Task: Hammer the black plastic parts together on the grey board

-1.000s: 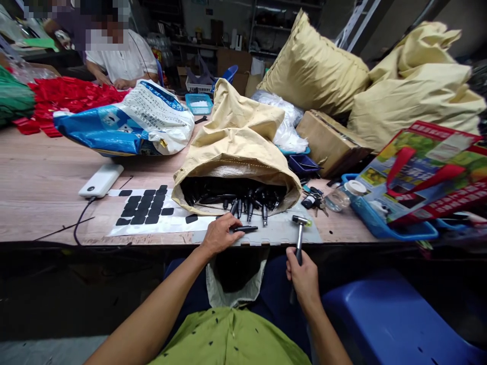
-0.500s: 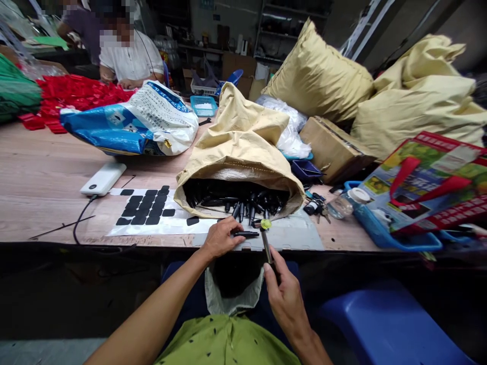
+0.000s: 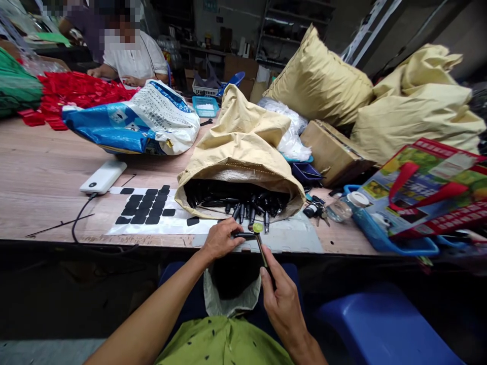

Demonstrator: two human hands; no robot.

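Observation:
My left hand (image 3: 220, 239) is at the table's front edge, its fingers closed on a slim black tube-like part (image 3: 244, 235) lying sideways. My right hand (image 3: 283, 299) grips a small hammer (image 3: 262, 251) by its handle; a yellow-green round face tops it. The hammer's head is at the right end of the black part; whether they touch I cannot tell. Just behind, a beige cloth sack (image 3: 239, 147) lies with its mouth facing me, and several similar black parts (image 3: 251, 197) spill out of it onto a grey board (image 3: 300, 238).
A sheet of black stickers (image 3: 178, 223) and a white power bank (image 3: 103, 177) lie left. To the right are keys (image 3: 321, 213), a blue basket (image 3: 403, 246) and a colourful bag (image 3: 422, 187). An open sack (image 3: 232, 304) sits below the edge. A person (image 3: 133, 61) works across the table.
The hammer's head has shifted left and slightly down, over the black part's end. My right hand has moved slightly left and down. My left hand stays nearly in place.

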